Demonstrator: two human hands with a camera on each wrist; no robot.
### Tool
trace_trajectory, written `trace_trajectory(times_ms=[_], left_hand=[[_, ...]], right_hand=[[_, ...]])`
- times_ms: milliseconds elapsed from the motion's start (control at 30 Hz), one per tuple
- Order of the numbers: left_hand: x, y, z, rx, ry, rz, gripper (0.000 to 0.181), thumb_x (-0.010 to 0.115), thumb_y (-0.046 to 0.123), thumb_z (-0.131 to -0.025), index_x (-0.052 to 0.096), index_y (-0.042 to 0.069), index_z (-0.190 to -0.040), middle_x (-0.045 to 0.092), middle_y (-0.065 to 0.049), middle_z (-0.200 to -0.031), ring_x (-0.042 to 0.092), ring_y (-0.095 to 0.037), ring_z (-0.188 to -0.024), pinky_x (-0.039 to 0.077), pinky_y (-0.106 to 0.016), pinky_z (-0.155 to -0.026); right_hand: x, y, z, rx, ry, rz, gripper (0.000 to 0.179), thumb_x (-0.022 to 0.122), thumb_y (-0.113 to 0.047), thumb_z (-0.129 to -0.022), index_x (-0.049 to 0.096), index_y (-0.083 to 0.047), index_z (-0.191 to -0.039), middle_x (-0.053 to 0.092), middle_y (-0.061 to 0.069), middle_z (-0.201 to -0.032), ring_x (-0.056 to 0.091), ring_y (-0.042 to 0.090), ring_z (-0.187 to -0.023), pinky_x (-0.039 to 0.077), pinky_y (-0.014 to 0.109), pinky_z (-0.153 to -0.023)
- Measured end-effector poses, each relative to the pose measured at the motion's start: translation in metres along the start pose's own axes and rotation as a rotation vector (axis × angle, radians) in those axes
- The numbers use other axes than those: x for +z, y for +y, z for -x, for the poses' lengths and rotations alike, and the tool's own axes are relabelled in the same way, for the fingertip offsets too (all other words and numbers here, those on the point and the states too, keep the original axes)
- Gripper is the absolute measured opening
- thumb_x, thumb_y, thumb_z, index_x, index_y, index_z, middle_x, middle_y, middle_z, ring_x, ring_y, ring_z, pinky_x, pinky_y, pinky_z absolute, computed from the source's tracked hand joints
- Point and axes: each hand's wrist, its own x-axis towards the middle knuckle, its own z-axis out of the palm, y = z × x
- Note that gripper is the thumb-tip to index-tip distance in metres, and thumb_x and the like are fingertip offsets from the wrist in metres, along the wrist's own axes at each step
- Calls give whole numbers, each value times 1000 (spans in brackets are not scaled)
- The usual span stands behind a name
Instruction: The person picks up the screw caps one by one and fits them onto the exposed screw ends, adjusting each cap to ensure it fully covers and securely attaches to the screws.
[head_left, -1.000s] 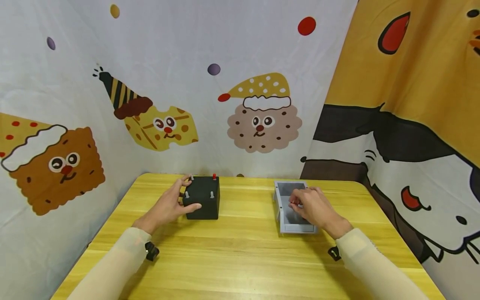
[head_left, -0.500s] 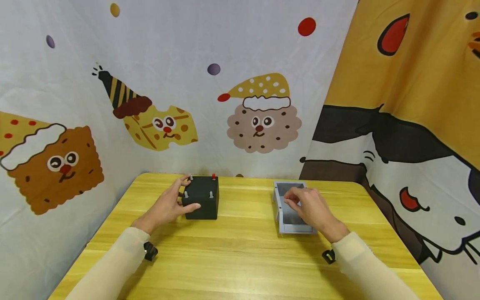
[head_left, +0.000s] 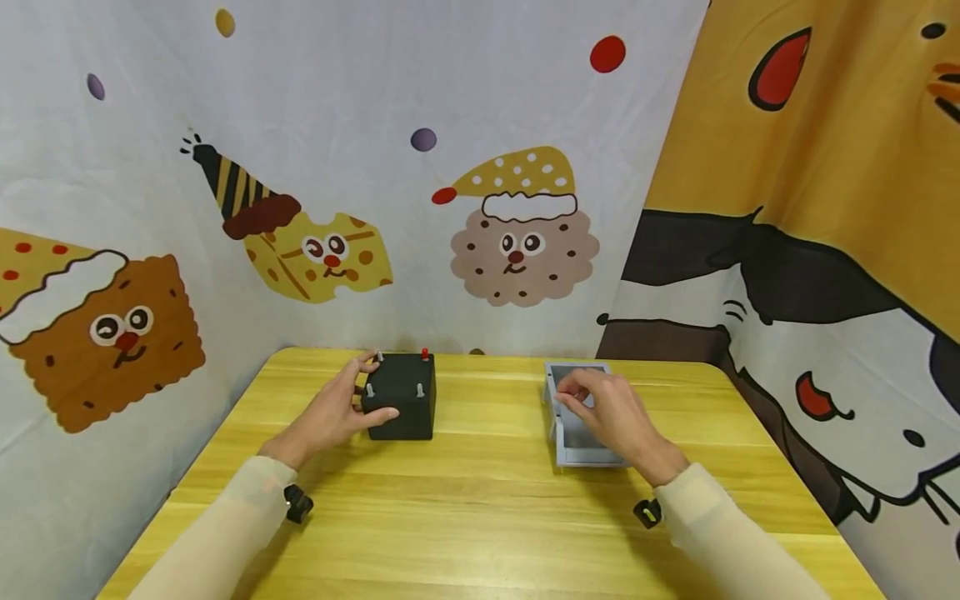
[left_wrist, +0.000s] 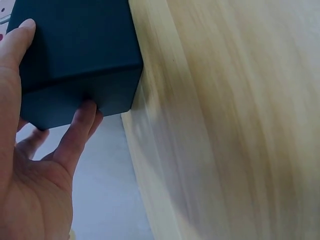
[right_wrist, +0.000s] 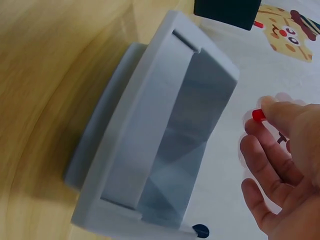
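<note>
A black box [head_left: 411,423] stands on the left part of the table, with short grey pegs [head_left: 421,389] at three of its top corners. On the back right corner sits a red cap [head_left: 425,354]. My left hand [head_left: 324,423] grips this box from the left, thumb across the front face, fingertips [left_wrist: 86,111] against its side. Over the grey bin [head_left: 592,457] at the right, my right hand [head_left: 618,414] pinches a small red cap [right_wrist: 258,115] between thumb and index finger. Its other fingers are loosely bent.
The bin is an open, raised tray with a lower front lip, and its inside [right_wrist: 172,165] is partly hidden by the right hand in the head view. Behind the wooden table [head_left: 450,533] hangs a printed cloth [head_left: 337,125], which also closes off both sides.
My right hand has lifted the small red cap up from inside the bin and moved left toward its left rim. The left hand keeps its hold on the black box.
</note>
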Motion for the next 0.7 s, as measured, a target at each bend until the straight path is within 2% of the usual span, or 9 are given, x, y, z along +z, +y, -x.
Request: trace_trajectory(times_ms=[200,333,500,700], left_hand=[[1,2,1,-10,0,-12,111,92,54,-101,29,13,-182,50,-25,-180,80,-41,-127,73,-52,-99],[1,3,0,-21,3,-17,111,93,55,-100,29,13,-181,51,-23,-180,80,-42,-128,73,-52,-99],[0,2,-3,-30,-3,-9,98,93,57,-99,42,14,-170,44,-17,-186,79,-44,-132,73,-53,-101],[-4,0,-1,-25,-16,-9,95,94,57,-98,44,14,-167,36,-12,-191,77,-46,-135,72,-55,-104]], right_hand=[[2,-9,-4,-16,21,-54,10,94,-12,-100,86,-15,-105,84,-6,-92,77,10,-81,68,38,-72],[3,-16,-8,-30,14,-110,10,93,-8,-100,87,-12,-107,87,-3,-94,81,13,-83,71,42,-72],[4,-25,-16,-15,-3,-140,7,91,-10,-103,88,-14,-107,89,-4,-98,86,15,-88,72,39,-74],[9,-35,-24,-30,4,-171,6,91,-9,-103,89,-12,-108,90,-2,-99,88,16,-90,70,30,-72]])
